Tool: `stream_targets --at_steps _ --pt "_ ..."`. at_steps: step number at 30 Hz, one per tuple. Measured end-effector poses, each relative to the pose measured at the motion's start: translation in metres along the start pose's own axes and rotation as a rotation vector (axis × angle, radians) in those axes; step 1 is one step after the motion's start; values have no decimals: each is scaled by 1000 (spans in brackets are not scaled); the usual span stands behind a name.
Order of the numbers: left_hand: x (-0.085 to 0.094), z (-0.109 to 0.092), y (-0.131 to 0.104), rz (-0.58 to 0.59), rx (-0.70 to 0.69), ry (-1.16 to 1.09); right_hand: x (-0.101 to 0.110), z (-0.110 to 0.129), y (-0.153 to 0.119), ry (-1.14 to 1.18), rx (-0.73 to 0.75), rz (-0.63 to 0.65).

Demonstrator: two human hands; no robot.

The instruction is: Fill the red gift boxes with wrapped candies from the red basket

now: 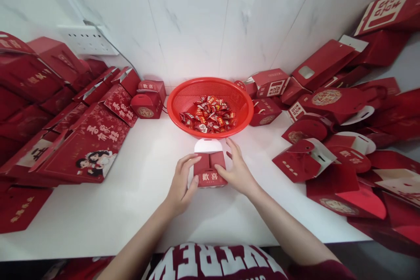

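A small red paper candy box [210, 176] with gold Chinese characters stands on the white table, just in front of the candy basket. Its two side flaps are folded in on top, and a rounded lid flap with a white inner face [208, 145] stands up at the far side. My left hand [183, 179] grips the box's left side, thumb at the near corner and fingers on the top edge. On the right, my right hand [236, 169] has its thumb pressed on the folded flap, while its fingers reach along the right side toward the back.
A red plastic basket [173, 116] of wrapped candies [213, 113] stands against the tiled wall. Red gift boxes [95, 133] are piled on the left, and more red boxes [337, 100] crowd the right. A white power strip [87, 39] hangs on the wall.
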State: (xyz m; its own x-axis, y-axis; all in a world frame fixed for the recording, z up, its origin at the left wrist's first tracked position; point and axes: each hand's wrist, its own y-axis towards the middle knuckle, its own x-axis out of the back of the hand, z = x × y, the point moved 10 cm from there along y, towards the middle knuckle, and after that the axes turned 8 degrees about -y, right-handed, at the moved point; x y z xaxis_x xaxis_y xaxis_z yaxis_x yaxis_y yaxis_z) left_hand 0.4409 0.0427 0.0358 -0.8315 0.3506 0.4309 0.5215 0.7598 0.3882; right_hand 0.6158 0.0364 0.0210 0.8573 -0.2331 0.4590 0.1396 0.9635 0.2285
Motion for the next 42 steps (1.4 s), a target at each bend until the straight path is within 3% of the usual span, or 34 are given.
stream_targets --at_steps 5,11,17,20,22,26,31,37,42 --pt "-10 6 -4 58 24 -44 -19 -1 -1 230 23 125" --pt "-8 10 -4 70 39 21 -9 5 -13 261 73 46" --pt "20 7 5 -4 1 279 -19 28 -23 119 271 135" --pt "34 -6 9 -59 -32 484 -28 32 -27 46 309 157" --pt "28 -18 10 -3 -62 614 -32 34 -29 -3 328 151" --pt "-8 -33 3 238 -102 788 -38 39 -32 -70 378 146" --pt "-15 -33 -3 279 -75 896 -37 40 -33 -120 442 169" --pt "16 -20 -16 199 35 1006 -20 29 -28 -181 434 108" --pt "69 14 -15 58 191 1080 -11 22 -23 -192 388 70"
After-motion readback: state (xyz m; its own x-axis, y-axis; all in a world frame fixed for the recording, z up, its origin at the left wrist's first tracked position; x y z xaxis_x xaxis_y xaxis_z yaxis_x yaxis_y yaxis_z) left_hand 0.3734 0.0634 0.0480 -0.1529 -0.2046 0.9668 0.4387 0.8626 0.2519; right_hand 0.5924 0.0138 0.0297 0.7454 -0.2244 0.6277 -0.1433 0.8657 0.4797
